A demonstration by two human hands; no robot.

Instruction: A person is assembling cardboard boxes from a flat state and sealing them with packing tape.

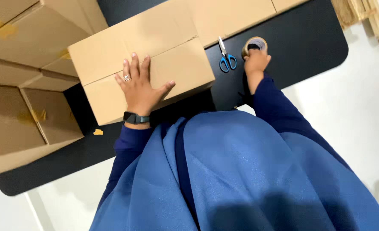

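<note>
Head view looks straight down on a closed box (155,64) of plain brown cardboard, its 2 top flaps meeting in a seam across the lid. It sits at the near edge of the black tabletop (309,38), turned a little askew to that edge. The left hand (140,87) lies flat on the lid, palm down, fingers spread and straight, thumb stretched out to the side; it presses rather than grips, holding nothing. A ring shows on 1 finger and a dark watch (135,118) bands the wrist, with a navy sleeve behind it.

The right hand (255,61) reaches forward past the box's right side, arm nearly straight, fingers curled over a tape roll (255,44), a round ring of tan tape with a dark core, resting on the tabletop. How firmly the fingers close on it cannot be told. Scissors (226,56) with blue handles and steel blades lie closed just left of the roll, between it and the box, blades pointing away.

More cardboard boxes crowd the tabletop's left side and far edge, 1 with its flaps open. A small scrap of tan tape (98,132) lies near the front-left of the tabletop. Bare black surface stays free to the right of the roll, up to the rounded corner. Blue cloth fills the lower view.
</note>
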